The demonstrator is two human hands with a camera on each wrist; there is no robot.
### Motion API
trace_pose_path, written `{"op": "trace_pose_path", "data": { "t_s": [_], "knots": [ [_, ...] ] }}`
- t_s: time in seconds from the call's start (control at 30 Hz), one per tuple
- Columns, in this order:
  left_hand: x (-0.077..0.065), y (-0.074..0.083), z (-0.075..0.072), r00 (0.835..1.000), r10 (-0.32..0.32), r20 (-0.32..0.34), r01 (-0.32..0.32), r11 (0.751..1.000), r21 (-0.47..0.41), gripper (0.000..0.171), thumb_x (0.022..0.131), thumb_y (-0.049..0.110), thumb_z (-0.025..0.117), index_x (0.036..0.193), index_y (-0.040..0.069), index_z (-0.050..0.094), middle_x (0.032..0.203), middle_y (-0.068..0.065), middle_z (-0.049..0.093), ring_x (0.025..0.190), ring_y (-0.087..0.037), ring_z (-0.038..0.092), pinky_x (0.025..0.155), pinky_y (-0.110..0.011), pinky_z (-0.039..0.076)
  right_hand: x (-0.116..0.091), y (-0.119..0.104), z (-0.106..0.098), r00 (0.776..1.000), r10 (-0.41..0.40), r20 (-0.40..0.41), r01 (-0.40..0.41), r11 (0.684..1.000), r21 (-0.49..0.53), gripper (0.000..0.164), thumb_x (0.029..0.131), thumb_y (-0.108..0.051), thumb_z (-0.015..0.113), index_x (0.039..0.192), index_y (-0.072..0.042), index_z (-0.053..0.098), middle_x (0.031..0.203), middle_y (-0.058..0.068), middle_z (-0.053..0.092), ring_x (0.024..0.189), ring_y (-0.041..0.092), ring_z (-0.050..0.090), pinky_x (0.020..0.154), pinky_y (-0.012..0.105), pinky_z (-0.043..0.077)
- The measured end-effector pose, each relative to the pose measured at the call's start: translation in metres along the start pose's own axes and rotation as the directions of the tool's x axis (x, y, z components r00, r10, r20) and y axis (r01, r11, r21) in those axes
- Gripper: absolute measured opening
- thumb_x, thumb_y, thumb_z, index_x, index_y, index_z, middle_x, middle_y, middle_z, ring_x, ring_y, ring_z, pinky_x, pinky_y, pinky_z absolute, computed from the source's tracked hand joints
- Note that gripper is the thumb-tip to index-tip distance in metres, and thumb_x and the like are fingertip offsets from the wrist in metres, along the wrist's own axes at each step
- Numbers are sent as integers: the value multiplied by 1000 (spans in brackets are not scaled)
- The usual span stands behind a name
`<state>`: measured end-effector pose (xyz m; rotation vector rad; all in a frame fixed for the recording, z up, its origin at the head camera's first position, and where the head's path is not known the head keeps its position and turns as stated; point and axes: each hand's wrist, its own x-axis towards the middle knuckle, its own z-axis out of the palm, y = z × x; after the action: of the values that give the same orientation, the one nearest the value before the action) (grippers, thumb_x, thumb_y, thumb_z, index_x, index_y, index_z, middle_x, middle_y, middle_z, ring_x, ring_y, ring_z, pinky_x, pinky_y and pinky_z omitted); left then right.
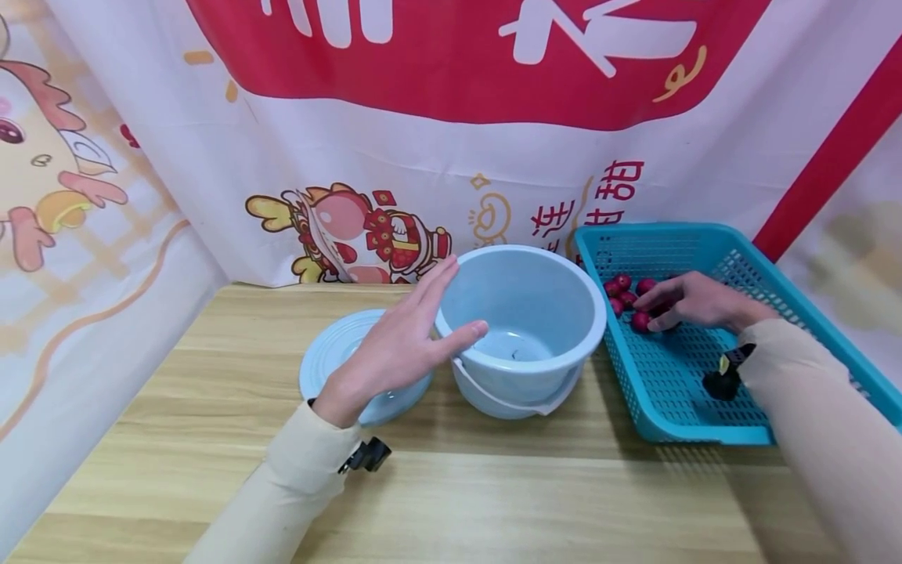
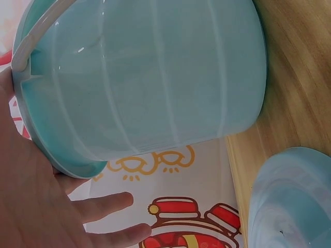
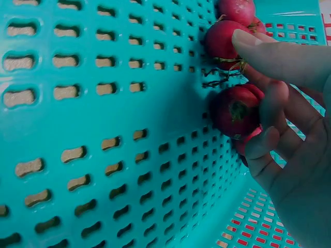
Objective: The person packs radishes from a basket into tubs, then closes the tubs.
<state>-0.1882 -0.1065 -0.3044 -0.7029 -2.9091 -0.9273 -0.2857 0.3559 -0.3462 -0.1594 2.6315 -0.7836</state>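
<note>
My left hand [image 1: 395, 348] rests against the left rim of a light blue bucket [image 1: 524, 384], its fingers stretched out and thumb apart. The bucket stands upright, with its white handle hanging down in front. To its left, partly covered by my left hand and wrist, lies a round light blue lid [image 1: 320, 360]. Inside a teal basket [image 1: 705, 433], my right hand [image 1: 705, 301] pinches a red radish [image 3: 222, 40] between thumb and fingers. Several more radishes [image 1: 623, 280] cluster at the basket's left side, some hidden behind my fingers.
The wooden table [image 1: 458, 493] carries everything. Behind it hangs a printed white and red cloth [image 1: 423, 141], close to the back of the bucket and basket. The basket's raised wall stands right beside the bucket.
</note>
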Motion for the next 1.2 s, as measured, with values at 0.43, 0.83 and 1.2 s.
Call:
{"op": "trace_pose_path", "data": {
  "t_s": [0.43, 0.83, 1.2],
  "knots": [
    [0, -1, 0, 1000, -4, -1, 4, 1000, 1, 98, 95, 82, 47, 172, 33, 11, 180, 16, 4, 166, -25, 23, 122, -71, 35, 0, -5, 2, 1000, 15, 16, -14, 998, -58, 50, 94, -26, 82, 138, -5, 70, 137, 30, 62, 124, 48, 49, 100, 66, 52],
    [0, -1, 1, 1000, -4, 0, 4, 1000, -12, 99, 94, 83, 47, 172, 33, 10, 180, 16, 4, 165, -27, 25, 121, -71, 36, -1, -6, 1, 1000, -15, -8, 15, 998, -67, 51, 97, -29, 78, 140, -4, 68, 133, 28, 68, 123, 46, 55, 96, 59, 55],
    [-1, 1, 0, 1000, -5, 4, 5, 1000, -9, 98, 95, 80, 48, 172, 32, 11, 181, 12, 6, 164, -28, 27, 121, -70, 37, -4, -13, 0, 998, -22, -61, 19, 999, -49, 56, 96, -37, 79, 143, -8, 68, 151, 32, 56, 135, 52, 48, 93, 54, 59]
  ]
}}
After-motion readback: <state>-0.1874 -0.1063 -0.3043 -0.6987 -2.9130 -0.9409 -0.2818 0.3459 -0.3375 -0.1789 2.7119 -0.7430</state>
